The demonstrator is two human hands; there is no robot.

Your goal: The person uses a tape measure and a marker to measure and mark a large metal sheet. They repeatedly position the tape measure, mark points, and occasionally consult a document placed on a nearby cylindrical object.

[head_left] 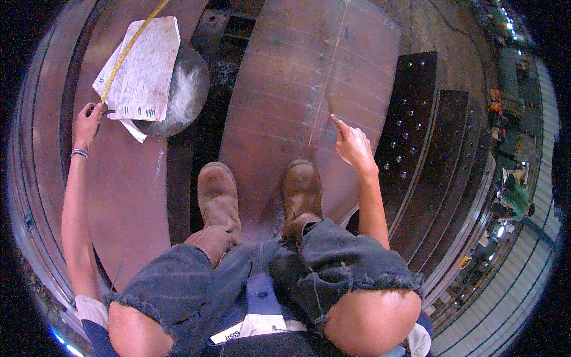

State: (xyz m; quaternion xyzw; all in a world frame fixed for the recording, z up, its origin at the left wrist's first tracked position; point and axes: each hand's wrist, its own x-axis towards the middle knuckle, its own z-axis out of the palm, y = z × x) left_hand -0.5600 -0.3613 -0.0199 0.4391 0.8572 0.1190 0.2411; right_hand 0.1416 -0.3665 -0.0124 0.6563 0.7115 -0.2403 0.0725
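My left hand (89,122) is closed at the near end of a yellow tape measure (123,56). Its blade runs up and to the right, across a stack of white paper sheets (146,65), and out of view at the top. Something small and dark shows by the fingers; I cannot make out its shape. My right hand (355,146) points with a stretched index finger, its other fingers loosely curled. The fingertip is at a large brown steel plate (279,77), beside a long pale line crossed by several fainter lines. I see nothing held in this hand.
Under the papers lies a round grey disc (189,89) with whitish smears, on another brown steel plate (134,178). My boots (217,190) stand on the middle plate. Dark plates with holes (404,131) lie at right. A person in green (516,196) is far right.
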